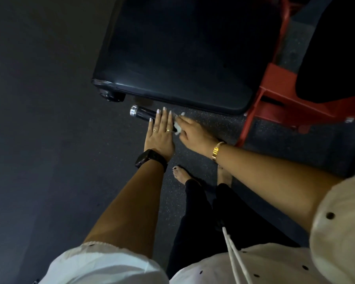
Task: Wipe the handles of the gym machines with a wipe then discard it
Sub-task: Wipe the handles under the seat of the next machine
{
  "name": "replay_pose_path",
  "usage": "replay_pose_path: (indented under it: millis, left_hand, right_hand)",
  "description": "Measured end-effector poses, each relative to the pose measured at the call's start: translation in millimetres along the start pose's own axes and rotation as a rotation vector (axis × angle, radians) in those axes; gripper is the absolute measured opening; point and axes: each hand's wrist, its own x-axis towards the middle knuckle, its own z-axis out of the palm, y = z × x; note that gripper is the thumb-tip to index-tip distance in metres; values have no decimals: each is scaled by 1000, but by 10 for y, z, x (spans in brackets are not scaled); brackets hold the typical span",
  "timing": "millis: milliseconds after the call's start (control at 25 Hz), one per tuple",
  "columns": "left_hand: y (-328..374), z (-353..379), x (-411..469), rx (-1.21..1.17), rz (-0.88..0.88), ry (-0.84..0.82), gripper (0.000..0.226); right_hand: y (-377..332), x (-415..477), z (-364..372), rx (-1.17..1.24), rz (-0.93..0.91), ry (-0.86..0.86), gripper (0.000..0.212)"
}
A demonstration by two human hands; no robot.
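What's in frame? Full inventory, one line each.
handle: 1, black grip with a silver end cap, just below the pad's near edge
wipe: 1, white, on the handle between the two hands
seat pad: 1, dark, upper centre
machine frame: 1, red, right of the pad
second pad: 1, black, upper right, cropped
floor: dark, speckled
cord: 1, white, hanging at the torso
watch: 1, black, left wrist
bracelet: 1, gold, right wrist
rings: 2, gold, left hand
left hand: flat over the handle
right hand: on the wipe
feet: 2, bare, on the floor
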Motion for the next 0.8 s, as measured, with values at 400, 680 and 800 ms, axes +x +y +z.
replay_pose_path:
  millis: [400, 680, 800]
  left_hand:
    - [174, 10, -23, -15, 14, -15, 78]
    - [291, -6, -29, 2, -28, -26, 80]
    - [313, 0, -22, 6, -29, -27, 80]
  right_hand:
    - [655, -360, -14, -23, 372, -69, 34]
    - [279, 13, -2, 326, 296, -9, 31]
    - [578, -298, 67, 255, 450, -42, 35]
